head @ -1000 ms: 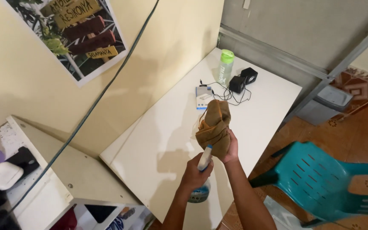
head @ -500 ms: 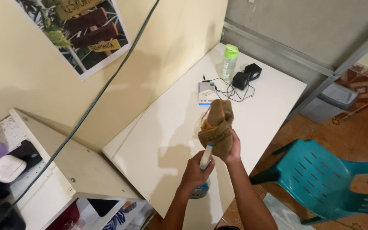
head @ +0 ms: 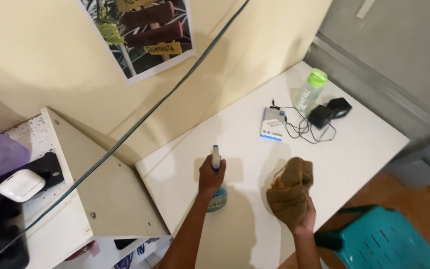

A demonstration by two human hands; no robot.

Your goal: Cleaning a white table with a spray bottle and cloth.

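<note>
Two bare forearms come up from the six o'clock edge of the view, side by side. No sleeve shows on either: both are uncovered as far down as the picture reaches. The left hand (head: pixel 211 174) and the right hand (head: pixel 305 221) wear no gloves. No watch, band or bracelet shows at either wrist, and no ring can be made out on the fingers that show.
</note>
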